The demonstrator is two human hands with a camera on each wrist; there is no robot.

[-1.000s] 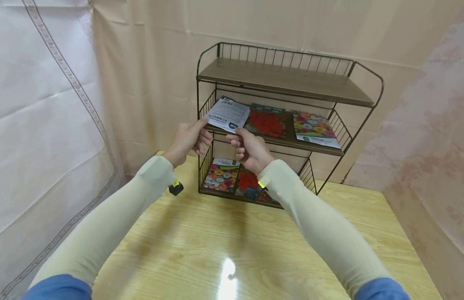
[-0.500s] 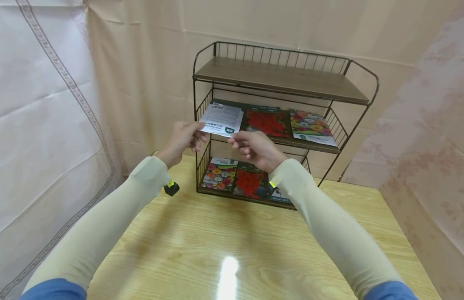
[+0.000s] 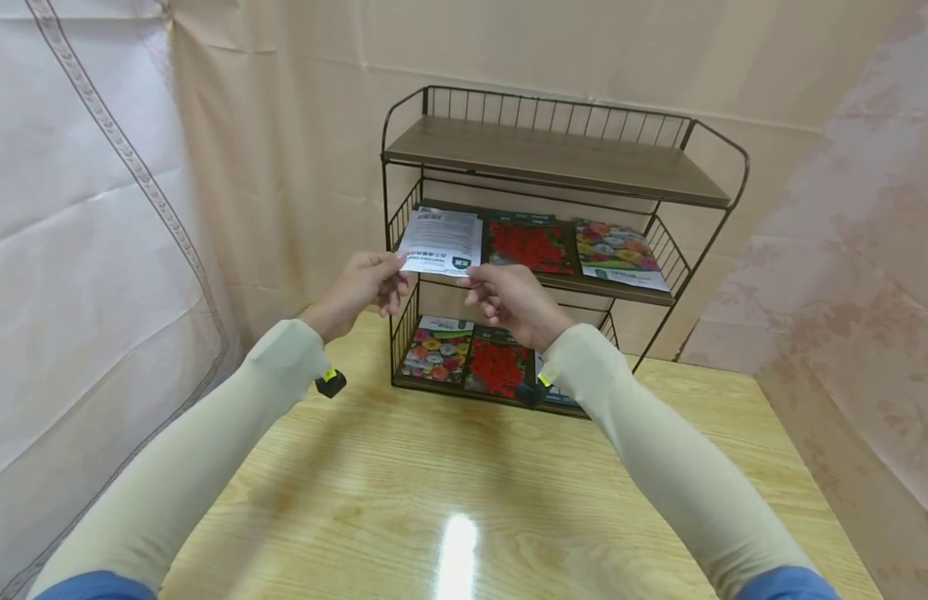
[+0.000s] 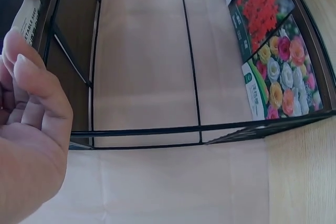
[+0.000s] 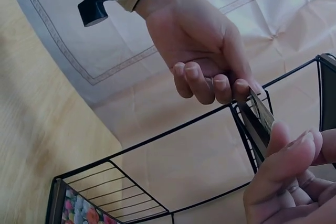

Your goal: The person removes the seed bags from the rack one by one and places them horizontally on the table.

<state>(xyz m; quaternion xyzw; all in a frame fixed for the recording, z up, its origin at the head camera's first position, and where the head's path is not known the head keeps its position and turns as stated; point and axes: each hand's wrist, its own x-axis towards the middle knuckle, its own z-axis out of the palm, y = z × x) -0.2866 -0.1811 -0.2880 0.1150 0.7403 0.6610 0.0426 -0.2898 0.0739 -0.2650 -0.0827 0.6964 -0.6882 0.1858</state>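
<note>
A white seed packet, printed side with barcode and text up, lies at the left of the middle shelf. My left hand pinches its near left corner between thumb and forefinger. At the near right corner, my right hand pinches it the same way. Seen edge-on in the left wrist view, the packet shows the words "VEGETABLE SEED". Beside it on the shelf are a red-flower packet and a mixed-flower packet.
The black wire rack has wooden shelves and stands on a light wood table. Its bottom shelf bears a mixed-flower packet, a red-flower packet and a partly hidden one. Cloth hangs behind and at both sides.
The white packet has been straightened from a slant and now lies squarer to the front edge. Both hands stay at its near corners; the right hand now grips it more plainly.
</note>
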